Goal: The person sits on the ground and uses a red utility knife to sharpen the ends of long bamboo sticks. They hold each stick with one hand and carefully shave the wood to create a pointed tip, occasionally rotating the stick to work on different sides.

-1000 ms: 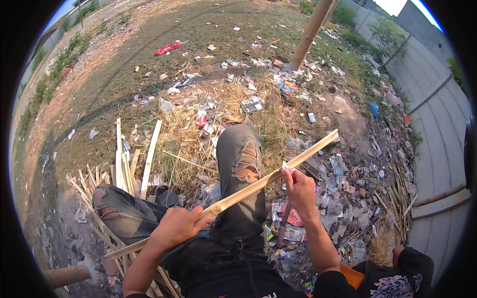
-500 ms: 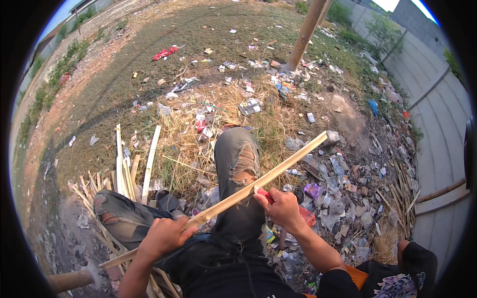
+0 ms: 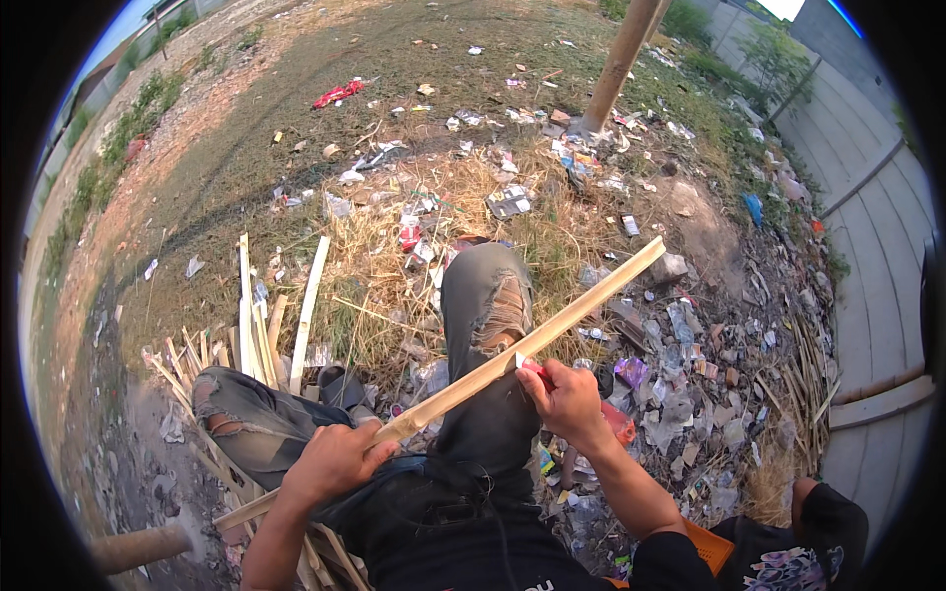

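A long split bamboo strip slants across my lap, from low beside my left forearm up to the far right, passing over my raised knee. Its pale inner side shows. My left hand grips the strip near its lower part, thumb on the edge. In my right hand is a small knife with a red handle, mostly covered by my fingers. The short blade touches the strip's near edge, or lies very close to it, around mid-length.
Split bamboo strips lie and lean beside my left leg. More thin strips lie by the concrete wall at right. Litter covers the ground ahead. A wooden post stands far off. Dark cloth and an orange crate are at lower right.
The strip's far end has risen slightly and now shows above the grey stone. Both hands keep their grips. The whole view has shifted a little.
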A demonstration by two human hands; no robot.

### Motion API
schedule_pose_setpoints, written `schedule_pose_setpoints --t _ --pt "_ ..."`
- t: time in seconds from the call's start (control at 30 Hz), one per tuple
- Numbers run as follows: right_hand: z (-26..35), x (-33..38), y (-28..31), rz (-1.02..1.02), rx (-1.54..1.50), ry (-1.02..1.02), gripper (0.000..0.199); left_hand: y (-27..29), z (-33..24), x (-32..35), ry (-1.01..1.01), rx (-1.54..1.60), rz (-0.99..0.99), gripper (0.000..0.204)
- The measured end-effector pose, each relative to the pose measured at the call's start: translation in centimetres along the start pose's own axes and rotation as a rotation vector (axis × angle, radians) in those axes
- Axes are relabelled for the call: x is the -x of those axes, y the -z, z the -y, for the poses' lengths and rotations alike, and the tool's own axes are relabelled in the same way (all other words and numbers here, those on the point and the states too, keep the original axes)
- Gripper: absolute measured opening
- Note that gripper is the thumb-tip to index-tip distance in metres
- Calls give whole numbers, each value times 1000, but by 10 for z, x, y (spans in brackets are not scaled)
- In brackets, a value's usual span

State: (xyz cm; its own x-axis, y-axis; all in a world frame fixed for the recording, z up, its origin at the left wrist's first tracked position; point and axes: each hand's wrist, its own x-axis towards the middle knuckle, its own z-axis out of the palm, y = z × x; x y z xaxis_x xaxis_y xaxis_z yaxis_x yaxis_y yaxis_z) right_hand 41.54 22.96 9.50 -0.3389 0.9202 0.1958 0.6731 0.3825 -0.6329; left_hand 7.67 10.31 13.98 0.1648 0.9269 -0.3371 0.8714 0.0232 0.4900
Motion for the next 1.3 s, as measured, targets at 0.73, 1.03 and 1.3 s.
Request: schedule_pose_setpoints --t 0.73,1.03,1.3 --pt "-6 -24 17 5 203 37 42 -4 15 -10 -57 40 6 45" --pt "-23 -29 21 -76 247 32 48 -6 17 -12 -85 44 -13 44" --pt "-47 -48 72 -215 234 -145 48 9 19 6 -48 -8 -29 39"
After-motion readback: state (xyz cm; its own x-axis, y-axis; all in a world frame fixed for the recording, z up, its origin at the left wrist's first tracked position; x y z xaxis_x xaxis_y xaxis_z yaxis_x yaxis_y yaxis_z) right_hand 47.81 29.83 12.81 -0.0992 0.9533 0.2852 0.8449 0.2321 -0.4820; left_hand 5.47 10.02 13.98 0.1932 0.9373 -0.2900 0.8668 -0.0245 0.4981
